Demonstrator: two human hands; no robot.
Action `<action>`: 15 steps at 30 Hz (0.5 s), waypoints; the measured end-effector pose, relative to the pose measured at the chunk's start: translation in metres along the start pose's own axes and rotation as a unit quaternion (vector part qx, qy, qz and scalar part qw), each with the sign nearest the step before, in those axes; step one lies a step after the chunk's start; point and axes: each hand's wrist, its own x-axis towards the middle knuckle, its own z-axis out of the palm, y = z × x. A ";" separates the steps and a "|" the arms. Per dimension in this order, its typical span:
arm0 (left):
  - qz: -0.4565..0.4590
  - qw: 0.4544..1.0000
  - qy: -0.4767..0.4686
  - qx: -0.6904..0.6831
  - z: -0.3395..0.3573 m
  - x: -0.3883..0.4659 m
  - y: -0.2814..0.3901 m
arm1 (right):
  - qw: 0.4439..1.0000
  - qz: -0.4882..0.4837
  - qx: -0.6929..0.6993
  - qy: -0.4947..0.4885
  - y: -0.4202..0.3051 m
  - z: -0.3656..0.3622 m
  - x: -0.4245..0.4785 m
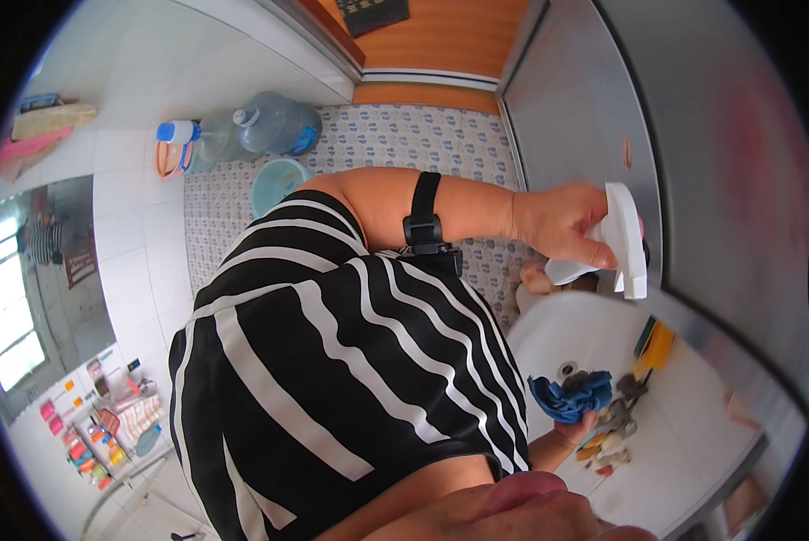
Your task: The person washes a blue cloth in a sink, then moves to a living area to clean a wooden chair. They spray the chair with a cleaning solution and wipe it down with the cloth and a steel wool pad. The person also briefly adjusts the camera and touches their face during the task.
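My left hand (570,226), at the upper right with a black strap on its forearm, is closed around a white plastic object (626,240) that looks like a trigger spray bottle; its lower part is mostly hidden. Lower right, my right hand (577,426) holds a bunched blue cloth (570,395), with a dark clump partly showing at its upper edge. The cloth is above a white washbasin (540,338), just below the drain (567,368) in the picture. The right forearm is largely hidden by the striped garment and face.
A yellow object (658,345) and several small items lie along the basin. Framed glass panels (573,88) rise beyond it. Large water bottles (279,125) and a turquoise bucket (279,179) stand on the patterned floor (404,128). A mirror (73,270) and laden shelves are at left.
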 end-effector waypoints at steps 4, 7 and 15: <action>0.065 0.985 0.018 0.161 -0.032 -0.003 -0.003 | 0.971 -0.083 -0.203 -0.097 -0.032 0.104 0.081; 0.087 0.966 0.026 0.241 -0.041 -0.012 -0.015 | 0.888 -0.158 -0.347 -0.258 -0.053 0.192 0.137; -0.002 0.977 0.095 0.192 -0.052 -0.048 0.012 | 0.837 0.117 -0.309 -0.436 -0.032 0.260 0.181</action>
